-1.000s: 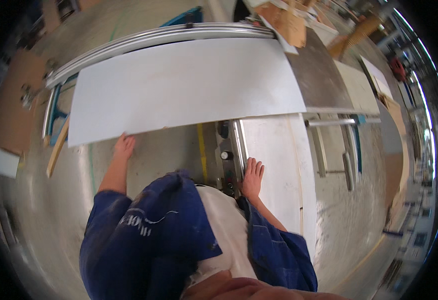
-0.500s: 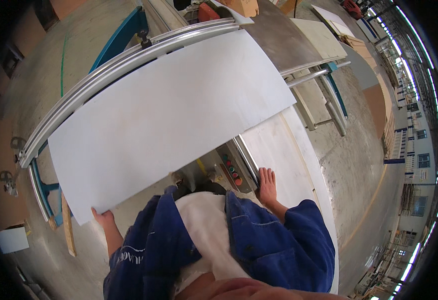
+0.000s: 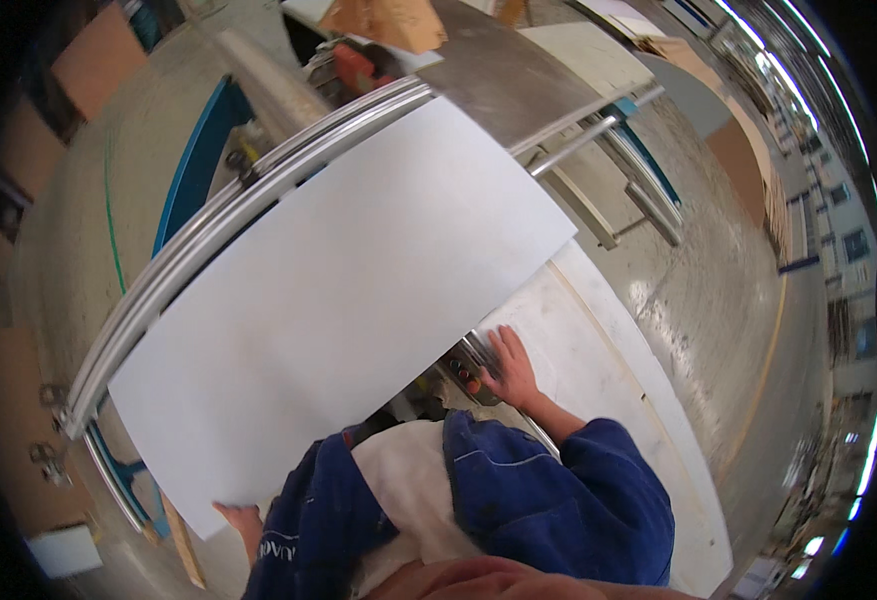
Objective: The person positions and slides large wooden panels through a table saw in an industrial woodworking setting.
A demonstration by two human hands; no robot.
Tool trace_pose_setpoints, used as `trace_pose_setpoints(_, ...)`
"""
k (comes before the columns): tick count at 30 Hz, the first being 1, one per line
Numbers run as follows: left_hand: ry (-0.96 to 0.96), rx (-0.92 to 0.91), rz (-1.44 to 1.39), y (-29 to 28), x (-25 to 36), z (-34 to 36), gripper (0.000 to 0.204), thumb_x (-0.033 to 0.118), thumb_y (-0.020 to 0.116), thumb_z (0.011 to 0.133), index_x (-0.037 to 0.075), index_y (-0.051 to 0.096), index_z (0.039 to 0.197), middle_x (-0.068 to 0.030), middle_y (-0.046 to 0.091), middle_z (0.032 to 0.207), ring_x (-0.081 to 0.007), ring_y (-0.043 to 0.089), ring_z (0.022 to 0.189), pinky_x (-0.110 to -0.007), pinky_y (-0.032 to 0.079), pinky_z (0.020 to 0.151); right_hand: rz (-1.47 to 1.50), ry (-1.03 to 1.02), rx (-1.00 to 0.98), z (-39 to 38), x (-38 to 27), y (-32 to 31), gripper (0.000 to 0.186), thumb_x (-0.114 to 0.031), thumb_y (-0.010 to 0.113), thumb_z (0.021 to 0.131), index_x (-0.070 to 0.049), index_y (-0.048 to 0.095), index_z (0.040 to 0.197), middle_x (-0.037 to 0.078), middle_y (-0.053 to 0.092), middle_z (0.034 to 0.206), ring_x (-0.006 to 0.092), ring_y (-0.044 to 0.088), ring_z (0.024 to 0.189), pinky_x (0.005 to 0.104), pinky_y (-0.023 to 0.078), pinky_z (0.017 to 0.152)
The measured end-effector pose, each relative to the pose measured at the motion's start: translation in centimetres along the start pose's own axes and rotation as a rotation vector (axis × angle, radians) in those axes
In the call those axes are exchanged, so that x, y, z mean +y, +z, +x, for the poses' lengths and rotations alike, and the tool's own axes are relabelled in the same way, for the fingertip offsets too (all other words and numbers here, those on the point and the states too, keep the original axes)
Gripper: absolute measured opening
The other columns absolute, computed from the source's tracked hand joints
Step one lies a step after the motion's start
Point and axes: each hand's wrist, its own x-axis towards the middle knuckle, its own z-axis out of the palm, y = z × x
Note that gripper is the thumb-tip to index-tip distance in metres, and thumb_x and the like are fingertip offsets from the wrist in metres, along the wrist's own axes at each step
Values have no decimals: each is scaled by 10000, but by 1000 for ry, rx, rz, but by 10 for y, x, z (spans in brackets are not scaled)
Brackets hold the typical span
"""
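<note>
White panel (image 3: 348,290): near edge now closer to the right hand (image 3: 511,370)

Change: compared with half a second ago, the gap between the right hand and the panel's near edge has narrowed, and fewer push buttons (image 3: 471,385) show. In effect, the left hand (image 3: 242,520) appears to control the panel while the right hand braces.

Position: the panel lies flat along the metal rail (image 3: 353,118), its right end over the machine bed (image 3: 570,350). Contact with the rail cannot be confirmed.

Fingers: the right hand's are spread and released, resting at the bed's edge. The left hand is at the panel's near-left corner; its fingers are mostly hidden, so grasp cannot be told.

Materials: the panel is a smooth, matt, straight-edged rectangle. The rail is grooved, silvery metal; the bed is pale and scuffed, with a tan seam.
</note>
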Motion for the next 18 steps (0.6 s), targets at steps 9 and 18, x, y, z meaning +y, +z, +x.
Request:
trace_pose_setpoints(9,-592,214,-997,11,44,-41,781,295,675,930,-6,267,1525,-182,549,1420,-315,565,1247,-428,425,1092,-43,-360,-254,50,9,-24,880,-481,740,832,-52,396,1519,189,422,1540,407,352,1461,517,194,1260)
trace_pose_setpoints(18,-696,246,-1215,12,78,-35,667,361,614,974,31,363,1496,-141,580,1401,-303,587,1219,-441,465,1041,-167,-483,-320,90,31,-24,976,-384,830,764,-23,351,1535,152,432,1540,389,363,1453,517,225,1249)
